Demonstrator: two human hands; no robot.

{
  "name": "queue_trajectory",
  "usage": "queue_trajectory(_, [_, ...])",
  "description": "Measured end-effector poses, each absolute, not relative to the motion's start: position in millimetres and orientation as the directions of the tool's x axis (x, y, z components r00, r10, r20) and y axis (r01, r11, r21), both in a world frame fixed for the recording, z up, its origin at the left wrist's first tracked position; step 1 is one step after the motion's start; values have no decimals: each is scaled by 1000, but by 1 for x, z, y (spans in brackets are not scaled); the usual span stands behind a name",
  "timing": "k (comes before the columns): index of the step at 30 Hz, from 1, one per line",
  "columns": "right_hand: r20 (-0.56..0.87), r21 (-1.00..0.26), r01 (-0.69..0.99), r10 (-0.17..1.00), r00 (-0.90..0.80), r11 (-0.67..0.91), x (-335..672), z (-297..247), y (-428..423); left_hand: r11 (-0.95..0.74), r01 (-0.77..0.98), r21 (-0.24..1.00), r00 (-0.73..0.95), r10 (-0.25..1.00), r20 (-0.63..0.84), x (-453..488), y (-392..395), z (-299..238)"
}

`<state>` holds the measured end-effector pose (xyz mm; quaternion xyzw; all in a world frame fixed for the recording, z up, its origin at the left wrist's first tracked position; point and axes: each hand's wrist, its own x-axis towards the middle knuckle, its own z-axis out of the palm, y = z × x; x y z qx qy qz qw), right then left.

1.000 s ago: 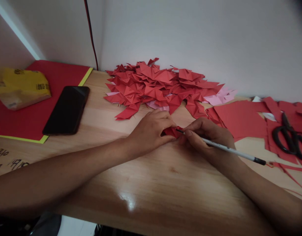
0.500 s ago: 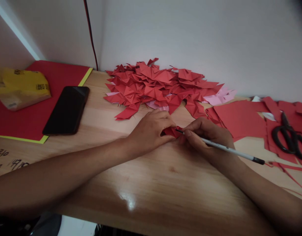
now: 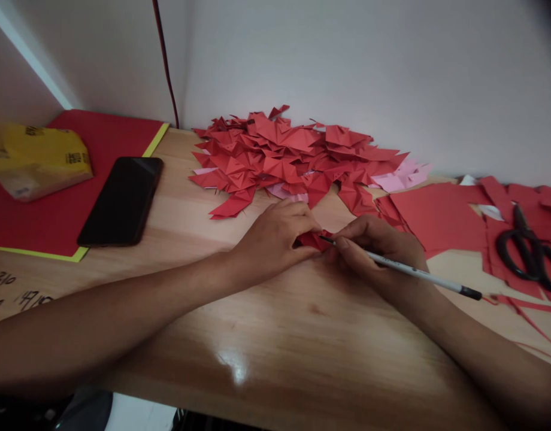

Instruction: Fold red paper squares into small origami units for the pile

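Observation:
My left hand (image 3: 275,236) rests on the wooden table (image 3: 275,335) with its fingers curled round a small folded red paper piece (image 3: 312,240). My right hand (image 3: 377,245) pinches a thin white pen (image 3: 414,273) with a black cap, its tip lying on that same red piece. Both hands meet at the table's middle, just in front of a big heap of folded red and pink paper pieces (image 3: 293,158).
A black phone (image 3: 123,200) lies left of the hands, partly on a red sheet with a yellow edge (image 3: 55,221), which also bears a yellow packet (image 3: 35,158). Flat red paper (image 3: 437,218) and black scissors (image 3: 527,254) lie at the right. A white wall stands behind.

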<state>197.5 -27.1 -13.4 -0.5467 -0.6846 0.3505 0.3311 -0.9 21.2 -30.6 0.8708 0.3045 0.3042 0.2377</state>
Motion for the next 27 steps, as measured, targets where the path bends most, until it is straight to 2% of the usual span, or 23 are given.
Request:
queue_trajectory(10, [124,-831,509,967,-220,223,202,-18,-25,-703,381,600,629,673,389,-2,21,-31])
queue_trajectory(14, [202,-842,486,972,-119,234,204,-22,-25,-706,368,605,622,671,405,-1,20,-31])
queue_trajectory(19, [275,-915,306,961,-10,265,202,-23,-21,-729,369,576,603,660,448,-1,21,-36])
queue_trajectory(27, [334,-878,367,943,8,308,203,-27,-12,-770,343,539,609,619,497,-2,19,-32])
